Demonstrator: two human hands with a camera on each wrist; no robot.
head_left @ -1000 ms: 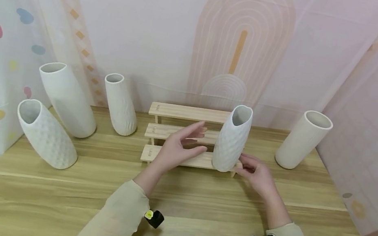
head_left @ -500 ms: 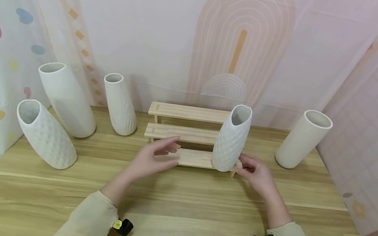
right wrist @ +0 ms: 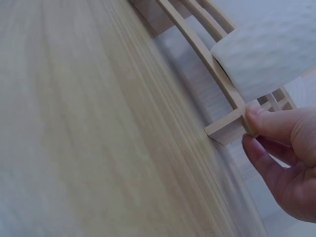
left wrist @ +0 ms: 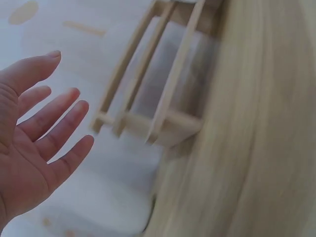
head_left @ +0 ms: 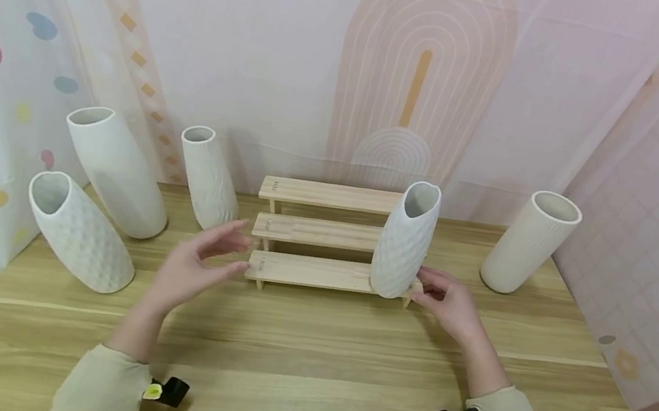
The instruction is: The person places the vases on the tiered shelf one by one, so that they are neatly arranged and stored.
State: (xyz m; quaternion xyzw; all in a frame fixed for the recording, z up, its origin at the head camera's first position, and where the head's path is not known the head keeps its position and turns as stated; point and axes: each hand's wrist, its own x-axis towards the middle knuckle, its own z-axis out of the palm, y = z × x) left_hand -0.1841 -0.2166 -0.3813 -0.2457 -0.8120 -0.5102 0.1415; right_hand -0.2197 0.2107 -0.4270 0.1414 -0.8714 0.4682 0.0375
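A three-tier wooden display stand (head_left: 312, 272) stands at the back middle of the table. On the right end of its lowest tier a white dimpled vase (head_left: 403, 249) stands upright. My right hand (head_left: 449, 311) is beside that vase; in the right wrist view its thumb and fingers (right wrist: 264, 155) pinch the end of the lowest tier's board. Off the stand's left end, my left hand (head_left: 197, 267) hovers with fingers spread and nothing in them. Its palm and loose fingers (left wrist: 54, 128) show in the left wrist view, apart from the stand.
At the left stand a dimpled white vase (head_left: 82, 234), a tall smooth one (head_left: 117, 175) and a slim grooved one (head_left: 208, 179), the last partly behind my left hand. A white cylinder vase (head_left: 527, 244) stands at the right. Printed curtains (head_left: 252, 42) enclose the table.
My left hand has moved left, from in front of the stand's middle to past its left end. The right hand, the stand and the vases have stayed in place.
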